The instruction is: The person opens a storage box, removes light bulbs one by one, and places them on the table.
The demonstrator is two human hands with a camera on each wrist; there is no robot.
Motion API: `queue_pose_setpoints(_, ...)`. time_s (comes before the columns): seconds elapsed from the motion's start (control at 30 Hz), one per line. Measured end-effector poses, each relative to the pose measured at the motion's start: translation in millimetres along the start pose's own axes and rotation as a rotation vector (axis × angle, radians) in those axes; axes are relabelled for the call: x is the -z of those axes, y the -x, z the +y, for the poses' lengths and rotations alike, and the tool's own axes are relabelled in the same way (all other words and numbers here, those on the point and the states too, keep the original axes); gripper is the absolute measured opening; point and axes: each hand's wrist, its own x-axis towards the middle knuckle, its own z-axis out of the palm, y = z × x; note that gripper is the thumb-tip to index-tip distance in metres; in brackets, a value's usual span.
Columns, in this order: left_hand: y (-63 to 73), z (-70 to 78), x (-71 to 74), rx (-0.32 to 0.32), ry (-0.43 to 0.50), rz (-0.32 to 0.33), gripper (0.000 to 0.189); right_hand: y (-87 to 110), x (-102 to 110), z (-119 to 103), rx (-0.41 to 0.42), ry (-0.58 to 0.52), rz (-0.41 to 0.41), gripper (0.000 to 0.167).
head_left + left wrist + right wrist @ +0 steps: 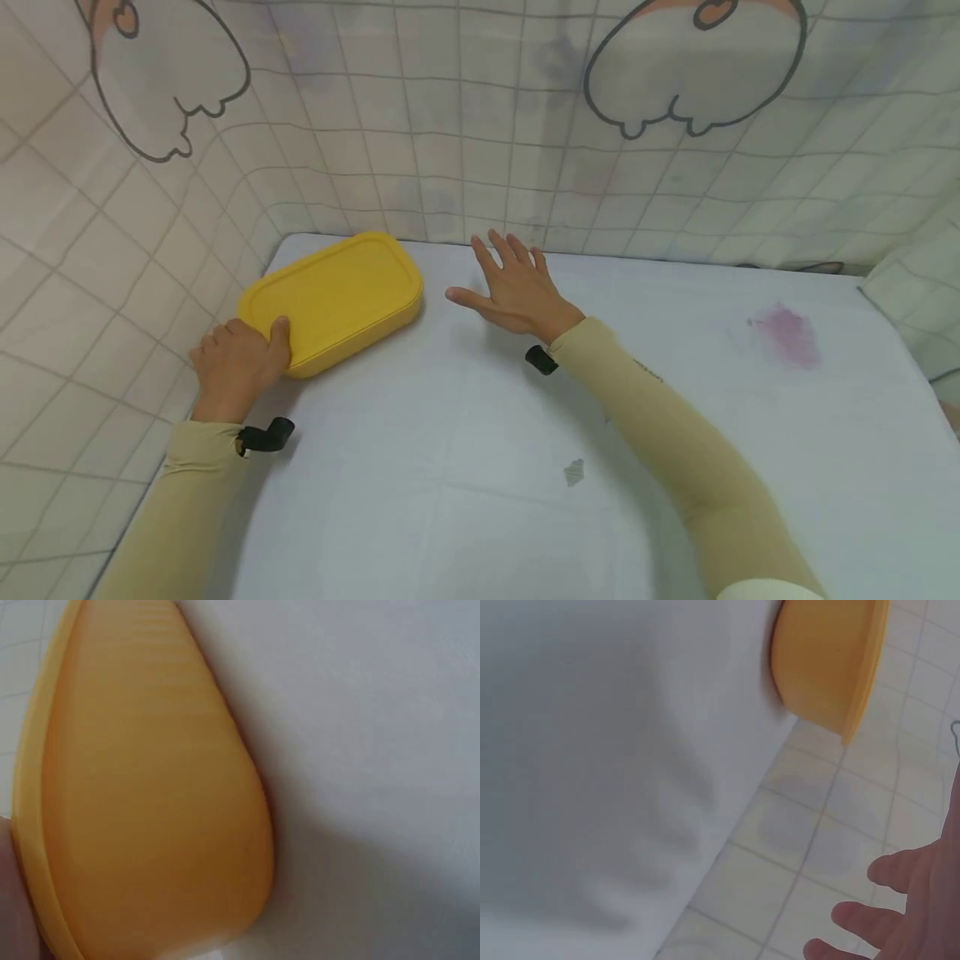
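1. Legible text, brands or numbers: none in any view.
2. Right sleeve [686, 450], long, beige, close-fitting fabric: one short line of small dark print [648, 371] along its length near the wrist end; too small to read.
3. Off-white hanging fabric [495, 125] with thin grey grid lines: two dark-outlined cartoon figures [697, 75], each bearing a heart-shaped mark [714, 12] near the top edge of the head view.

An oblong yellow case [345, 292] with rounded corners lies broad face up at the desk's [375, 500] ten o'clock. Its length runs from eight o'clock toward two.
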Motion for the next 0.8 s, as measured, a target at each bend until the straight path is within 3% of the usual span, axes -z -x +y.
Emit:
queue_pose_setpoints(0.13,-5.1,-3.0,-3.1,0.012,-0.01,-0.056,0.089,-14.4,-8,-8,0.012,-0.021,-0.013,0.101)
queue_pose_setpoints(0.3,-9.6,-5.5,-6.6,-0.017,0.023,-0.038,0.085,-27.5,-19,-16,0.014,-0.076,-0.032,0.098)
queue_pose_setpoints(0.6,-12.6,-9.9,-7.3,-0.074,0.033,-0.014,0.075,-43.2,-37,-35,0.009,-0.315,-0.103,0.096)
queue_pose_setpoints(0.8,-15.3,-10.2,-5.9,-0.118,0.004,0.001,0.072,-47.9,-43,-46,0.032,-0.31,-0.104,0.097)
